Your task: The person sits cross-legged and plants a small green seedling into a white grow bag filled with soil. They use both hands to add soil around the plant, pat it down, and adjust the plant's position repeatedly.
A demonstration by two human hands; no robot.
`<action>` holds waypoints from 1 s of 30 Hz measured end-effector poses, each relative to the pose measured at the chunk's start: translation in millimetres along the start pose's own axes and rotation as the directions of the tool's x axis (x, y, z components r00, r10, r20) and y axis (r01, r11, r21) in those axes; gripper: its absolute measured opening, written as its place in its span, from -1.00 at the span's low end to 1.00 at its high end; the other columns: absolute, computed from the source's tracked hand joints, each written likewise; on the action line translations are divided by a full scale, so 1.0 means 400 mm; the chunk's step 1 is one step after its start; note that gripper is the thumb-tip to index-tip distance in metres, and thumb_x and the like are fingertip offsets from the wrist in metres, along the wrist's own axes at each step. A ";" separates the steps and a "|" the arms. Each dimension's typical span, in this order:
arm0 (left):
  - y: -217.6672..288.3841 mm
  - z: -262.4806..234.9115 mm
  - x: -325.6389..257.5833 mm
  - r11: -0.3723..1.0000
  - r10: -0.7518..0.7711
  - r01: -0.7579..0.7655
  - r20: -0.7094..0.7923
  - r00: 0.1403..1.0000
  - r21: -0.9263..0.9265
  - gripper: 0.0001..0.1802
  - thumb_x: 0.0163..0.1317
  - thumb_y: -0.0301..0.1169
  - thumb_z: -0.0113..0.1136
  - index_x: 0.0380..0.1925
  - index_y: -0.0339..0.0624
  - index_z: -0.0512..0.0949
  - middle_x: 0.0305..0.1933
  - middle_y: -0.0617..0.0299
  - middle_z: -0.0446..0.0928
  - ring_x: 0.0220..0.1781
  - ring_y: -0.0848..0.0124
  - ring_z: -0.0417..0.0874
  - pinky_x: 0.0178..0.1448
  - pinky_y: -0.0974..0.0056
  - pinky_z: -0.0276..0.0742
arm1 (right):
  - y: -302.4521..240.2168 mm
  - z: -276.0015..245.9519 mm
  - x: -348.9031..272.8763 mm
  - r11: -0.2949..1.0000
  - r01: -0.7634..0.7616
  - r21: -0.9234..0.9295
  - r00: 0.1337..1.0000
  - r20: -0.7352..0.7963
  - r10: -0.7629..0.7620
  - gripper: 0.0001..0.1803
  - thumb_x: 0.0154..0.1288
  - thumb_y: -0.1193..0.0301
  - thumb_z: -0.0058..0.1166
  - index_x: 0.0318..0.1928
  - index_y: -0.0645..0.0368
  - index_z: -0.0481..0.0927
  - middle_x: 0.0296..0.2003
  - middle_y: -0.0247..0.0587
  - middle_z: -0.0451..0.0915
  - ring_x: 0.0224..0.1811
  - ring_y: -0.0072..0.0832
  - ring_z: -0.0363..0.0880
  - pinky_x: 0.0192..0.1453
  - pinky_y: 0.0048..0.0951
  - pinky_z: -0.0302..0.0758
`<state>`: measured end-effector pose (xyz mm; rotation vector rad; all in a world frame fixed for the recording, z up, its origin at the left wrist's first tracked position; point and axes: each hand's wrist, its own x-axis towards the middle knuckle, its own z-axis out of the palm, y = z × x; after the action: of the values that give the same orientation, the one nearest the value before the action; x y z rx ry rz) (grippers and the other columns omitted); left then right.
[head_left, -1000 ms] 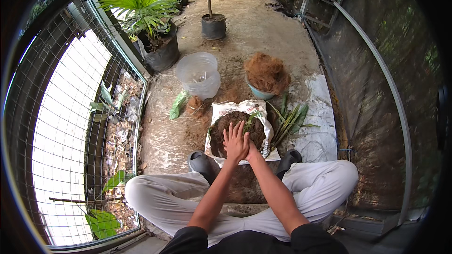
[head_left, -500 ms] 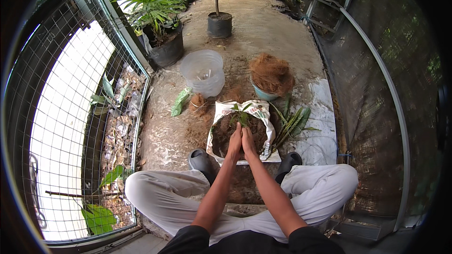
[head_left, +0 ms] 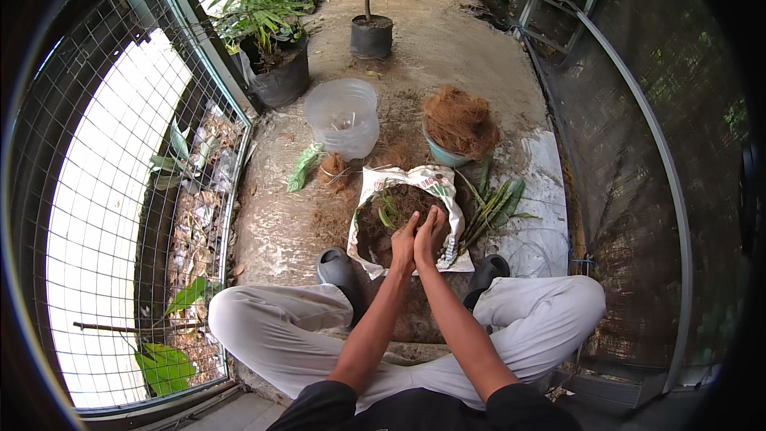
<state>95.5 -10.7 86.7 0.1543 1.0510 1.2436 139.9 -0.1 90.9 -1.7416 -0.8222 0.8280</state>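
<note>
A white sack [head_left: 369, 183] with its rim rolled down stands between my feet, full of dark brown soil and fibre [head_left: 373, 238]. Over the soil my left hand [head_left: 404, 243] and my right hand [head_left: 430, 235] are side by side, almost touching, with curled fingers. Whatever they may hold is hidden beneath them. A small green plant [head_left: 388, 211] shows just left of my fingertips, its leaves leaning to the left. Beyond the sack, a light blue pot [head_left: 444, 156] is heaped with brown coconut fibre [head_left: 460, 121].
Clear plastic containers [head_left: 341, 120] sit beyond the sack, near a fibre-wrapped bundle [head_left: 333, 169] and a pale green leaf [head_left: 303, 168]. Long cut leaves [head_left: 496, 206] lie to the right. Potted plants [head_left: 372, 37] stand farther off. Wire mesh [head_left: 112, 191] borders the left side, dark netting [head_left: 630, 191] the right.
Both hands have drawn slightly nearer to me and to the right, opening from a pressed-together pose into a cupped one. The plant's leaves sit lower and more to the left.
</note>
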 end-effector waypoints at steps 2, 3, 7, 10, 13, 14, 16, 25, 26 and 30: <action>0.014 0.025 -0.009 0.993 -0.082 0.077 -0.059 0.995 -0.091 -0.69 0.19 -0.18 0.26 -0.52 -0.17 0.50 -0.50 0.30 0.49 -0.53 0.47 0.46 -0.41 0.35 0.42 | 0.007 -0.006 0.020 0.992 -0.042 0.122 0.996 0.077 0.033 -0.54 0.44 0.08 -0.27 0.02 0.19 0.45 -0.05 -0.10 0.50 -0.08 -0.27 0.51 -0.14 -0.35 0.50; 0.024 0.028 -0.011 0.984 -0.119 0.105 -0.094 0.988 -0.141 -0.68 0.18 -0.20 0.27 -0.59 -0.15 0.47 -0.56 0.32 0.47 -0.58 0.48 0.43 -0.45 0.35 0.39 | 0.004 -0.006 0.025 0.986 -0.069 0.151 0.992 0.119 0.051 -0.55 0.43 0.09 -0.26 0.00 0.19 0.46 -0.09 -0.13 0.51 -0.15 -0.33 0.54 -0.27 -0.42 0.54; 0.025 -0.055 0.057 0.929 -0.260 0.292 0.160 0.952 -0.228 -0.83 0.25 -0.29 0.14 -0.45 -0.09 0.44 -0.56 0.33 0.42 -0.60 0.45 0.40 -0.49 0.33 0.38 | -0.002 -0.005 0.055 0.954 -0.224 0.201 0.938 0.309 0.155 -0.55 0.44 0.09 -0.26 -0.01 0.20 0.46 -0.15 -0.19 0.52 -0.22 -0.46 0.54 -0.39 -0.52 0.52; 0.038 -0.078 0.066 0.945 -0.179 0.204 0.117 0.977 -0.255 -0.84 0.25 -0.39 0.06 -0.17 -0.03 0.38 -0.52 0.33 0.43 -0.56 0.44 0.42 -0.47 0.34 0.40 | -0.051 -0.029 0.055 0.924 -0.304 0.231 0.895 0.401 0.194 -0.55 0.46 0.08 -0.27 0.03 0.19 0.46 -0.13 -0.26 0.51 -0.16 -0.48 0.51 -0.28 -0.52 0.47; 0.063 -0.079 0.070 0.936 -0.136 0.171 0.130 0.982 -0.308 -0.65 0.24 -0.46 0.00 0.01 0.06 0.24 -0.32 0.24 0.53 -0.50 0.41 0.45 -0.43 0.32 0.42 | -0.059 -0.038 0.070 0.924 -0.266 0.276 0.906 0.398 0.142 -0.57 0.45 0.09 -0.25 0.02 0.17 0.47 -0.12 -0.26 0.51 -0.13 -0.49 0.50 -0.24 -0.50 0.44; 0.065 -0.083 0.071 0.935 -0.121 0.148 0.103 0.987 -0.321 -0.65 0.24 -0.47 0.00 0.01 0.05 0.24 -0.25 0.20 0.55 -0.49 0.41 0.45 -0.42 0.32 0.42 | -0.060 -0.033 0.064 0.927 -0.243 0.285 0.921 0.369 0.128 -0.57 0.45 0.10 -0.24 0.01 0.17 0.47 -0.14 -0.27 0.51 -0.14 -0.51 0.49 -0.22 -0.49 0.43; 0.077 -0.090 0.076 0.934 -0.076 0.129 0.166 0.983 -0.334 -0.49 0.20 -0.50 -0.01 0.16 0.00 0.16 0.08 0.06 0.50 -0.32 0.33 0.55 -0.23 0.24 0.52 | -0.050 -0.014 0.049 0.933 -0.192 0.305 0.946 0.309 0.094 -0.59 0.45 0.10 -0.23 -0.01 0.17 0.47 -0.18 -0.29 0.50 -0.16 -0.54 0.46 -0.19 -0.48 0.42; 0.064 0.010 0.000 0.966 0.086 -0.012 0.278 0.957 -0.258 -0.43 0.21 -0.59 -0.12 0.26 -0.32 0.10 0.20 -0.01 0.40 0.14 0.23 0.50 0.23 0.25 0.40 | -0.018 0.026 0.009 0.921 0.042 0.388 0.992 0.092 -0.084 -0.52 0.45 0.09 -0.25 0.07 0.26 0.36 -0.21 -0.22 0.38 -0.15 -0.44 0.38 -0.01 -0.41 0.34; 0.059 0.013 -0.002 0.970 0.089 -0.016 0.293 0.952 -0.241 -0.48 0.24 -0.57 -0.11 0.23 -0.33 0.14 0.16 0.00 0.43 0.12 0.25 0.50 0.22 0.27 0.41 | -0.023 0.023 0.012 0.922 0.032 0.385 0.995 0.072 -0.064 -0.50 0.44 0.04 -0.25 0.08 0.23 0.35 -0.22 -0.27 0.36 -0.17 -0.49 0.35 -0.05 -0.43 0.32; 0.048 0.044 -0.029 0.997 0.071 -0.056 0.298 0.952 -0.061 -0.67 0.29 -0.50 0.00 0.05 -0.31 0.36 -0.01 0.11 0.53 -0.03 0.42 0.54 0.06 0.38 0.44 | -0.021 -0.016 0.039 0.933 -0.111 0.343 0.994 0.042 0.103 -0.49 0.43 0.01 -0.25 0.11 0.17 0.32 -0.11 -0.20 0.38 -0.03 -0.38 0.39 0.06 -0.33 0.34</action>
<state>95.6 -5.6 114.8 0.3291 0.7544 1.2585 152.3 12.1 98.4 -1.4746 -0.5598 1.0029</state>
